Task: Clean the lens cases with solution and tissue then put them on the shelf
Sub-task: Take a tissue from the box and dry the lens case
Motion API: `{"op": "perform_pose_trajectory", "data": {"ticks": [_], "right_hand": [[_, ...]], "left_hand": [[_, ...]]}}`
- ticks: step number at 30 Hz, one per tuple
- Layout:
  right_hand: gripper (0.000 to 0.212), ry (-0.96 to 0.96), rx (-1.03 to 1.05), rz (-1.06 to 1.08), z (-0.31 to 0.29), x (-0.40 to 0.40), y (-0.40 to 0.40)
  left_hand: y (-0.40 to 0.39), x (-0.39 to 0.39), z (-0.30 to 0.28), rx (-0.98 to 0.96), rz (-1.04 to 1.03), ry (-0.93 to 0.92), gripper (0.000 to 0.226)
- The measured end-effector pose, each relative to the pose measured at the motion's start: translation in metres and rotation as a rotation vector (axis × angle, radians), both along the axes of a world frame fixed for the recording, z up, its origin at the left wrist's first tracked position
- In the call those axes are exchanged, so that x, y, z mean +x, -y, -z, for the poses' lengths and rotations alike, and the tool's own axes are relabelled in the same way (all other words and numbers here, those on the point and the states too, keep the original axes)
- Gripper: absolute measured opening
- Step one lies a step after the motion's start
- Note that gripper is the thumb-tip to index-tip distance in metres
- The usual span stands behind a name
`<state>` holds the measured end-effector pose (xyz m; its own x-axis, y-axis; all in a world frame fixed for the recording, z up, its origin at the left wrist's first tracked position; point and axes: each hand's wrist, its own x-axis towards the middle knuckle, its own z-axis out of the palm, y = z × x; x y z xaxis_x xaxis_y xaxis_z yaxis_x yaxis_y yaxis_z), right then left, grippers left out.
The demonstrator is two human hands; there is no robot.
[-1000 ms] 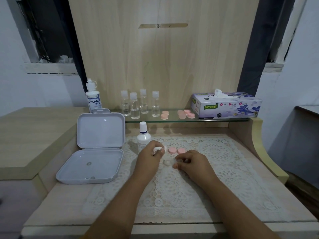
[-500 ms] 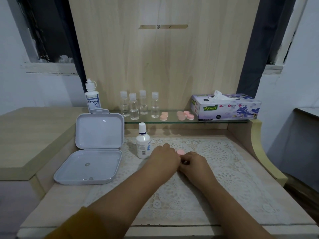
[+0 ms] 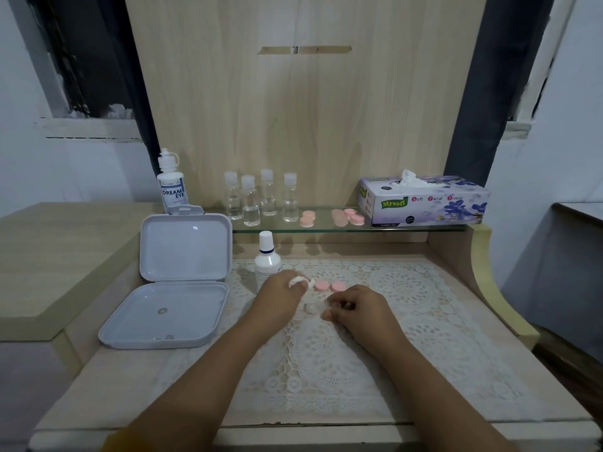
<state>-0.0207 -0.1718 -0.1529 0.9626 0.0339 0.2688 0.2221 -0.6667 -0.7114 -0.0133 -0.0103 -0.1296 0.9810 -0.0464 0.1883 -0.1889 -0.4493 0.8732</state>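
Observation:
My left hand (image 3: 280,293) grips a small wad of white tissue (image 3: 298,280) over the lace mat. My right hand (image 3: 354,306) pinches the edge of a clear lens case base (image 3: 310,308) that lies on the mat between the hands. Two pink lens case caps (image 3: 329,286) sit just beyond my fingers. A white solution bottle (image 3: 267,257) stands behind my left hand. On the glass shelf (image 3: 326,227) lie more pink lens cases (image 3: 307,218), another group of pink cases (image 3: 349,216) and a tissue box (image 3: 424,202).
An open grey plastic box (image 3: 169,288) lies at the left of the mat. Several small clear bottles (image 3: 261,199) and a Dream Eye bottle (image 3: 171,184) stand on the shelf. A raised wooden ledge (image 3: 49,256) is at the left; a curved side panel (image 3: 489,275) bounds the right.
Half a second ago my left hand reached over the clear case and covered it; now it has drawn back left with the tissue, and the case and both pink caps show again.

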Motion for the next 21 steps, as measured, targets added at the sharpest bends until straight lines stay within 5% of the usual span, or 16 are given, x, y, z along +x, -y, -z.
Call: {"op": "perform_pose_trajectory", "data": {"ticks": [2, 8, 14, 21], "right_hand": [[0.027, 0.002, 0.005, -0.003, 0.0, 0.0, 0.0], [0.03, 0.004, -0.005, 0.014, 0.001, 0.001, 0.001], [0.029, 0.015, -0.015, 0.013, 0.004, 0.002, 0.001], [0.032, 0.009, -0.02, 0.012, 0.003, 0.003, 0.001]], "left_hand": [[0.003, 0.001, -0.004, 0.065, -0.032, 0.109, 0.007], [0.011, 0.01, 0.0, 0.837, 0.089, 0.153, 0.017], [0.012, 0.009, 0.005, 0.767, 0.141, 0.166, 0.032], [0.016, 0.013, 0.026, 0.728, 0.063, 0.266, 0.009]]}}
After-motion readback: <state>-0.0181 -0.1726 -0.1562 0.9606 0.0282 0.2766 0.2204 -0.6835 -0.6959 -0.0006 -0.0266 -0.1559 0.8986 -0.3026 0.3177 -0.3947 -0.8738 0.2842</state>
